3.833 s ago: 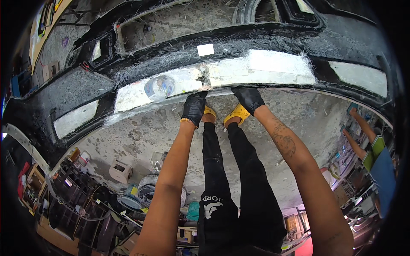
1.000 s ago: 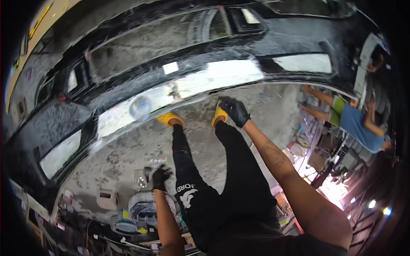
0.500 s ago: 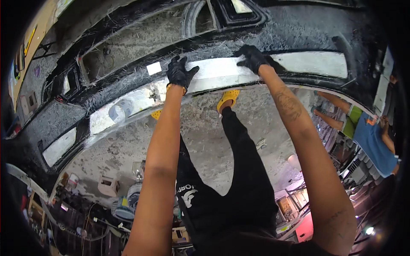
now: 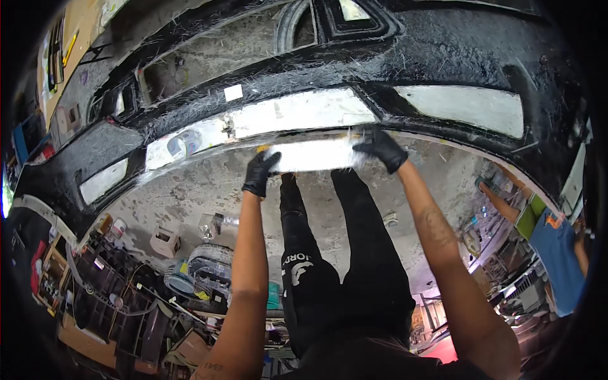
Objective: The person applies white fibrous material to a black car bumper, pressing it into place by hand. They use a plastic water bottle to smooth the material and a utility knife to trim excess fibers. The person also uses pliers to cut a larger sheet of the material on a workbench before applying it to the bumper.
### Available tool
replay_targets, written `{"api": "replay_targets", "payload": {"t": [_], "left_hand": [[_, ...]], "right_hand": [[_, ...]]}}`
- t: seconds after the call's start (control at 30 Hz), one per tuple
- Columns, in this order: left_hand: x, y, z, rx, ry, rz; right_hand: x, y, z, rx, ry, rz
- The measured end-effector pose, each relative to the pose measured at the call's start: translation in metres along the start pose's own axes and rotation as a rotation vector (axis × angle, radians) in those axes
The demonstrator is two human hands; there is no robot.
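Note:
Between my black-gloved hands is a bright white rectangular sheet, slightly smeared by motion. My left hand is closed on its left end, and my right hand grips the right end. The sheet is just on my side of a large black moulded panel with rough, stringy fibres on its surface. White strips are set along that panel; the middle strip lies right beyond the sheet. A small white square rests on the black surface above it.
The bare concrete floor shows beneath the sheet. A beige block-like piece and a clear container stand there at the left. A person in a blue shirt is at the far right. Cluttered racks and tools fill the lower left.
Both hands have come off the black panel and back toward me, bringing the white sheet with them. The middle strip shows uncovered, and the whole view has shifted a little.

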State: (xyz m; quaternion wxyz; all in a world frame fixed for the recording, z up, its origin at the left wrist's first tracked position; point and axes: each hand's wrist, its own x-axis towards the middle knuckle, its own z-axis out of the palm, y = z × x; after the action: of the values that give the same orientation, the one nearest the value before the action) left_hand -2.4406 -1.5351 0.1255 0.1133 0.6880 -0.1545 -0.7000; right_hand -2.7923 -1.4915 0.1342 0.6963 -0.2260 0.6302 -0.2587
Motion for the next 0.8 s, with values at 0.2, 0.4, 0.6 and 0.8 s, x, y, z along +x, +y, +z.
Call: {"api": "replay_targets", "payload": {"t": [0.2,0.4,0.6,0.8], "left_hand": [[0.013,-0.049,-0.014,-0.294,0.192,0.062],[0.048,-0.035,-0.003,-0.311,0.397,0.106],[0.082,-0.053,0.005,-0.3,0.628,0.266],[0.103,-0.082,-0.003,-0.344,0.687,0.234]], "right_hand": [[-0.007,0.068,0.056,0.798,0.107,0.287],[0.041,0.089,0.077,0.697,0.217,0.178],[0.044,0.069,0.097,0.608,0.529,0.168],[0.036,0.066,0.104,0.594,0.512,0.492]]}}
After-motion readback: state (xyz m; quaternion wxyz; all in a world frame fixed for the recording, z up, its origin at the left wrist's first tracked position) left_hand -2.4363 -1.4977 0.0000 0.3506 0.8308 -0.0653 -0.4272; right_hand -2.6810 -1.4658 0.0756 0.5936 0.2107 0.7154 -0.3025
